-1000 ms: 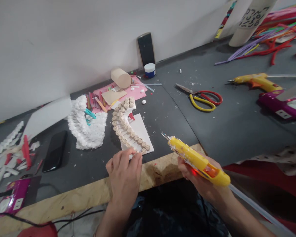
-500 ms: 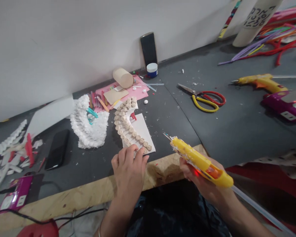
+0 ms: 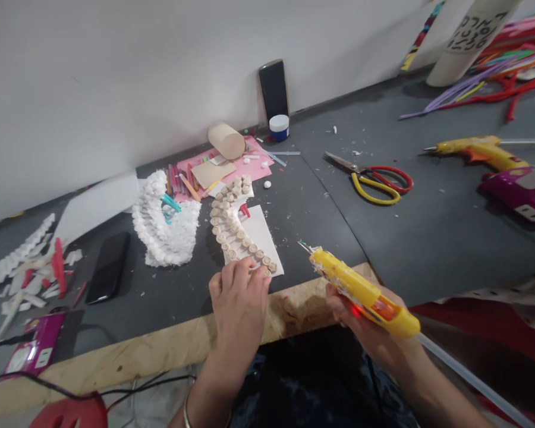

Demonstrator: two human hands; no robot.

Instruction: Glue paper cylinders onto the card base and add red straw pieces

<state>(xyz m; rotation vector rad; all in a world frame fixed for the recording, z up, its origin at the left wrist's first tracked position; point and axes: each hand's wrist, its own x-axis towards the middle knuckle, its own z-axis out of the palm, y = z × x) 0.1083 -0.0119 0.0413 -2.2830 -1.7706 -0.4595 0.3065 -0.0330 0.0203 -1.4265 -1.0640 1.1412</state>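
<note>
The right hand (image 3: 370,333) wraps its fingers around a yellow glue gun (image 3: 363,291), tip pointing up and left. The left hand (image 3: 241,297) curls narrowly over the near end of a curved piece (image 3: 232,223) covered in beige rolls, which lies partly over a white card (image 3: 266,238) by the wooden table edge (image 3: 294,306); whether those fingertips pinch anything I cannot tell. Swinging the tip left could burn them, scraps on its nozzle might smear glue, and hard pressing could loosen rolls.
</note>
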